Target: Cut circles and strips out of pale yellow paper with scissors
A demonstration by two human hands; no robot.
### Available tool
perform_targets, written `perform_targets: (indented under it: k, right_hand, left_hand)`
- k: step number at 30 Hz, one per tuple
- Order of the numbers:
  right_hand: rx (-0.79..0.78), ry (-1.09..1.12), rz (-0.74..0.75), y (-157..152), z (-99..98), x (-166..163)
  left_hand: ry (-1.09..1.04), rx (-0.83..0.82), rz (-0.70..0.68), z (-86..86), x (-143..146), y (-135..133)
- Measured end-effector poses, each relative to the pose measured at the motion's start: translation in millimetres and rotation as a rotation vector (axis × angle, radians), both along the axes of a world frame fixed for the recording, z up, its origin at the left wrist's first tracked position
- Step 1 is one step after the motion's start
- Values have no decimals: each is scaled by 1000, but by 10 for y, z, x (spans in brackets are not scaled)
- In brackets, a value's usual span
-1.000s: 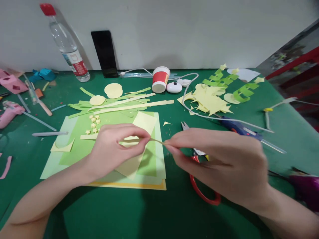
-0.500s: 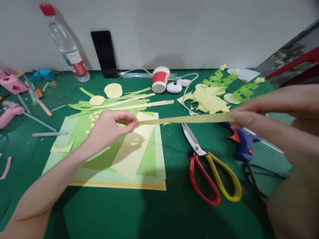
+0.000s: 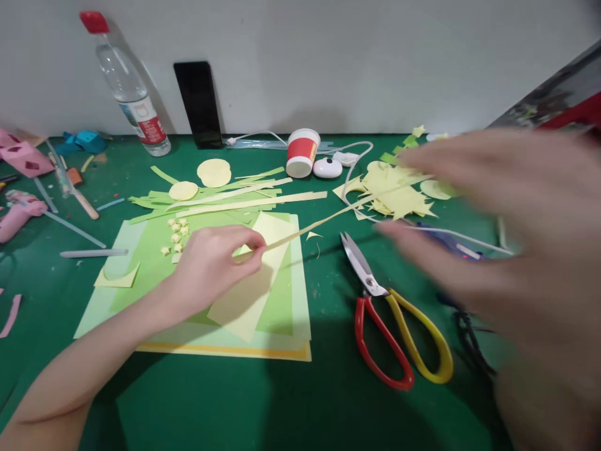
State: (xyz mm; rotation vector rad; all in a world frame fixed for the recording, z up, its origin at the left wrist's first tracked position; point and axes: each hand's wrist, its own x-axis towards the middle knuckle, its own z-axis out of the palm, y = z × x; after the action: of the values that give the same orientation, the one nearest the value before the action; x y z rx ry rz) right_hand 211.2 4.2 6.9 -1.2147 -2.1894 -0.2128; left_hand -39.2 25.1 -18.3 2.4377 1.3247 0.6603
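My left hand [image 3: 211, 266] pinches one end of a long pale yellow paper strip [image 3: 319, 223] above a stack of green and yellow paper sheets [image 3: 277, 307]. The strip runs up and to the right from the pinch. My right hand [image 3: 507, 232] is a large motion smear at the right, with fingers spread and thumb apart; its fingertips lie near the strip's far end, and contact cannot be made out. Tiny folded paper stars [image 3: 176, 237] lie on the green sheet just left of my left hand. Red and yellow handled scissors [image 3: 389, 319] lie between my hands.
Cut green and yellow strips [image 3: 235, 197] and yellow discs [image 3: 213, 171] lie behind the sheets. Yellow star offcuts [image 3: 394, 191], a red paper cup [image 3: 300, 152], a white cable, a water bottle [image 3: 126, 88], a black phone [image 3: 198, 103] and a pink glue gun [image 3: 16, 213] stand around the green table.
My right hand slid along the strip to the right, pulling it taut, then opened and swung back in, now smeared. The strip's far end has dropped. My left hand kept its pinch.
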Motion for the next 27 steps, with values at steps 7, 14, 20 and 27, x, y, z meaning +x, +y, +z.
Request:
perform_targets:
  k: [7, 14, 20, 27]
  right_hand:
    - [7, -11, 311, -14, -333, -643]
    - [-3, -36, 230, -66, -344, -612]
    - [-4, -16, 186, -69, -347, -639]
    - [12, 61, 82, -44, -187, -485]
  left_hand:
    - [73, 272, -157, -36, 85, -217]
    - [-23, 211, -102, -38, 52, -145]
    - [-39, 107, -96, -7, 55, -135]
    - [-55, 70, 98, 64, -92, 87]
